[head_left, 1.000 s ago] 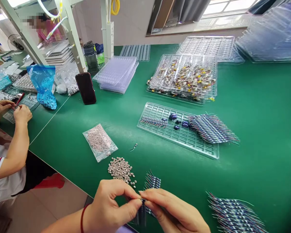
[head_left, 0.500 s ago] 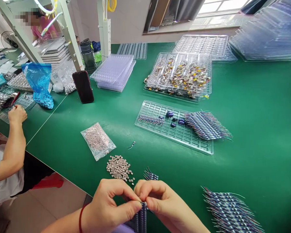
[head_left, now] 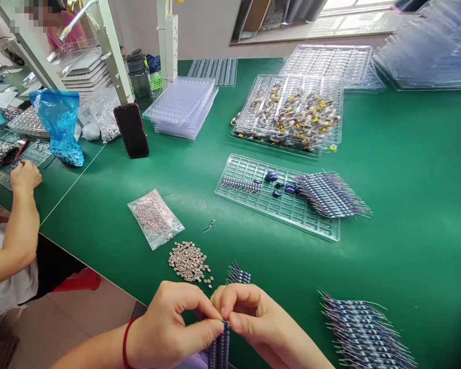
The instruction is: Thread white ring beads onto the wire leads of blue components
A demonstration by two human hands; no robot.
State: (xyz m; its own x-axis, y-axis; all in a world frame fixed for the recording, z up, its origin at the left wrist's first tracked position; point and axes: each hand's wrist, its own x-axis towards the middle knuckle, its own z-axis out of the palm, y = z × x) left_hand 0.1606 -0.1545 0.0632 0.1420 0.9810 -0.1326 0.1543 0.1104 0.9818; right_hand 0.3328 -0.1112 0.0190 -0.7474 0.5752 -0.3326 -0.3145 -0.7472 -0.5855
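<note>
Both my hands meet at the bottom edge of the view, over the near edge of the green table (head_left: 407,169). My left hand (head_left: 169,330), with a red cord on its wrist, pinches the top of a strip of small blue wired parts (head_left: 219,348). My right hand (head_left: 249,318) is curled, its fingertips pinching the same strip from the other side. Just beyond my hands lie a heap of small beige beads (head_left: 188,261) and a short bunch of blue wired parts (head_left: 238,275).
A clear grid tray (head_left: 276,210) holds blue wired parts. A bag of beads (head_left: 153,215), a phone (head_left: 131,130), stacked clear trays (head_left: 182,107) and a tray of mixed parts (head_left: 292,115) lie farther back. More wired parts (head_left: 364,333) fan out at right. A co-worker's hand (head_left: 25,174) rests at left.
My right hand's fingers curled from stretched out into a pinch against my left on the strip. The co-worker's second hand has left view. The camera shifted slightly.
</note>
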